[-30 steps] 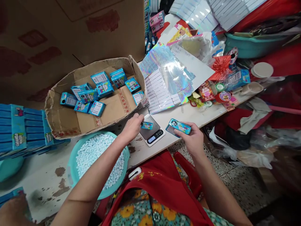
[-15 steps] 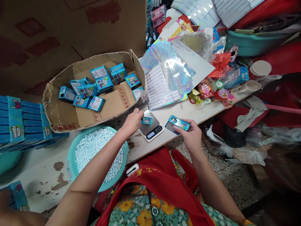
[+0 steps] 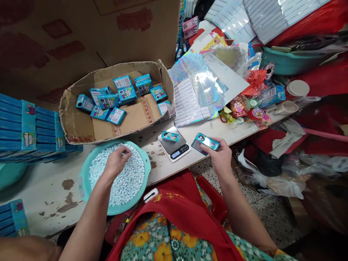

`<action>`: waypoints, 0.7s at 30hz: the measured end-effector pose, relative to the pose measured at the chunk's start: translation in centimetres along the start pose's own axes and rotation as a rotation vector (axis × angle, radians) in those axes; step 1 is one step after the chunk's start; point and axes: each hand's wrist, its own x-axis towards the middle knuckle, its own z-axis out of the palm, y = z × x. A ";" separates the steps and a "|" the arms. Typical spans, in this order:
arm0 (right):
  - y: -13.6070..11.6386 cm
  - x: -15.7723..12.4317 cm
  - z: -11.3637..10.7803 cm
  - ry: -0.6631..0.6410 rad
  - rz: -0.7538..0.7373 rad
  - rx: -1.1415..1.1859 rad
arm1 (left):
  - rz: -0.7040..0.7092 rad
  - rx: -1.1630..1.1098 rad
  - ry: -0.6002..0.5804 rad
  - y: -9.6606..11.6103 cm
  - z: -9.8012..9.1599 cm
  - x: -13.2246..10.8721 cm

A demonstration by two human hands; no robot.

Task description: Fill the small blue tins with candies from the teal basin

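My left hand (image 3: pixel 116 162) rests in a teal bowl (image 3: pixel 85 185) of small white candies (image 3: pixel 127 181), fingers curled down onto them. What they grip, if anything, is hidden. A small blue tin (image 3: pixel 170 136) lies alone on a little digital scale (image 3: pixel 176 149) on the white table. My right hand (image 3: pixel 221 156) holds a blue box (image 3: pixel 204 143) at the table's front edge, just right of the scale.
A torn cardboard tray (image 3: pixel 81 130) behind the bowl holds several blue boxes (image 3: pixel 119 96). Stacks of flat blue cartons (image 3: pixel 27 130) sit at the left. Holographic sticker sheets (image 3: pixel 197 87), wrappers and a teal basin (image 3: pixel 288 59) crowd the right. A big cardboard wall stands behind.
My left hand let go of the small blue tin on the scale and moved left and down into the bowl of white candies. The right hand stayed put with its box.
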 end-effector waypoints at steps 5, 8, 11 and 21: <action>0.0 -0.5 0.7 -0.026 0.007 0.040 | 0.026 0.424 -0.008 -4.0 -0.5 -1.9; 0.0 -0.7 1.0 -0.028 0.003 0.046 | 0.055 0.610 -0.054 -3.9 -0.5 -2.7; 0.2 -0.8 0.9 -0.019 0.001 0.044 | 0.025 0.690 -0.035 -2.7 -0.6 -3.2; 2.4 0.9 0.5 -0.058 -0.001 0.083 | 0.585 0.268 -0.099 6.0 9.6 4.5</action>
